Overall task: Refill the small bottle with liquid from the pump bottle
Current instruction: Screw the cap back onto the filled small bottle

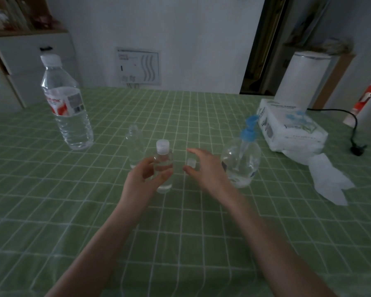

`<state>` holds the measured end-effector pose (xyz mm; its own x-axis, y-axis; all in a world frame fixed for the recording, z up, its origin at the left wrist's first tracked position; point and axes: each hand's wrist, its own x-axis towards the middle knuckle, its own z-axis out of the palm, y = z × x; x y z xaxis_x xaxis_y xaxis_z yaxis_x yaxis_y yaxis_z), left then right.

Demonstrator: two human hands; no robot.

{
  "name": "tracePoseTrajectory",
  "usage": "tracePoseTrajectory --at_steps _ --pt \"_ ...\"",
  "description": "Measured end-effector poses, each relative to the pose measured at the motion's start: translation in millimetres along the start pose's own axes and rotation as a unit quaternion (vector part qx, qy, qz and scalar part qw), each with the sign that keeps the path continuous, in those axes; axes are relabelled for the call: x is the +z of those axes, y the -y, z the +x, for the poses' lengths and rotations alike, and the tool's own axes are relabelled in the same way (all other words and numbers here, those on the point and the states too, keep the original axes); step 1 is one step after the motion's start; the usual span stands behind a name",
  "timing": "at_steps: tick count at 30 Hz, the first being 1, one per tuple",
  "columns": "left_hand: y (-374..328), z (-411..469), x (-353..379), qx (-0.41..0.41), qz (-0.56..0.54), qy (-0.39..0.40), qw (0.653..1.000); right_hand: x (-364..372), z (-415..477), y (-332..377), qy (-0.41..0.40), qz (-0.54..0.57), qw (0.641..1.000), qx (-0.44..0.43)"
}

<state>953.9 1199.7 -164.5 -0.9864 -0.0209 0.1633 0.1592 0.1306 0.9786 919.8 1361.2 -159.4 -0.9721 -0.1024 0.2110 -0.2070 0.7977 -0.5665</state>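
Left hand (145,176) is gripping the capped small bottle (163,168), upright near the table's middle. At its 3 o'clock, right hand (204,168) is curling around a loose white cap (191,162); I cannot tell whether it is touching it. Pump bottle (240,163) is standing further toward 3 o'clock. Holding the small bottle steady and upright while uncapping seems wisest.
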Motion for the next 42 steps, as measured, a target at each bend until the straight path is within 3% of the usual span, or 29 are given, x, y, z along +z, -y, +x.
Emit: tracePoseTrajectory --at_steps 15,19,26,35,42 --pt "9.4 11.9 -0.5 -0.014 0.035 0.035 0.999 23.1 23.5 -7.1 -0.003 -0.103 0.995 0.011" --pt "16.5 10.8 -14.2 -0.009 0.037 0.011 0.999 17.9 18.3 -7.1 -0.005 -0.06 0.998 0.003" --pt "27.3 32.9 -35.7 -0.049 0.011 -0.189 0.981 6.0 -2.0 -9.3 0.018 0.089 0.995 0.047" --pt "28.6 71.6 -29.5 -0.075 0.066 -0.119 0.988 -8.0 -28.7 -9.7 0.031 0.158 0.986 0.033" --pt "33.9 76.6 -23.7 -0.039 0.052 -0.13 0.989 -9.5 -40.9 -5.9 0.043 0.164 0.985 0.002"
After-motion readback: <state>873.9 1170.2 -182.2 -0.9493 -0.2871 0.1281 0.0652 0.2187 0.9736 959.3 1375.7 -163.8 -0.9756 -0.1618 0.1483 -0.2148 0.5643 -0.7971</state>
